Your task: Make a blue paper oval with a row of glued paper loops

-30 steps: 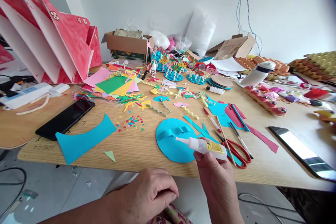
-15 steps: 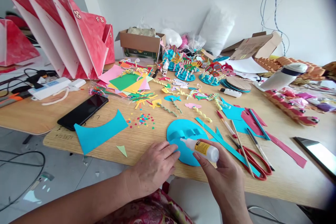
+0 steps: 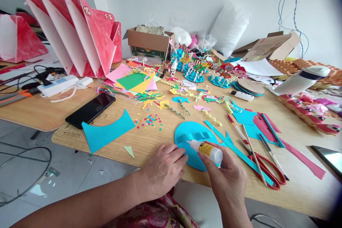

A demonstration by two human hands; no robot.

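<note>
A round blue paper disc (image 3: 197, 162) lies near the table's front edge. Across its upper half runs a blue paper strip (image 3: 204, 135), raised in loops. My left hand (image 3: 166, 165) rests at the disc's left edge, fingers together and bent, closed on what looks like the strip's loose end; its thumb is hidden. In my right hand (image 3: 227, 174) is a white glue bottle (image 3: 207, 150) with a yellow label, tilted so its nozzle points left and down, close to the strip's left end. Whether the nozzle touches the paper I cannot tell.
Right of the disc lie red-handled scissors (image 3: 269, 172), a wooden stick (image 3: 255, 156), pens and blue strips. To the left are a cut blue sheet (image 3: 108, 133), a phone (image 3: 91, 109) and confetti dots (image 3: 151, 119). Finished-looking blue paper crafts (image 3: 193, 75) stand behind.
The whole view has shifted, so the table appears slightly further right. The glue bottle stays in my right hand, its nozzle still by the strip; my left hand keeps its place at the disc.
</note>
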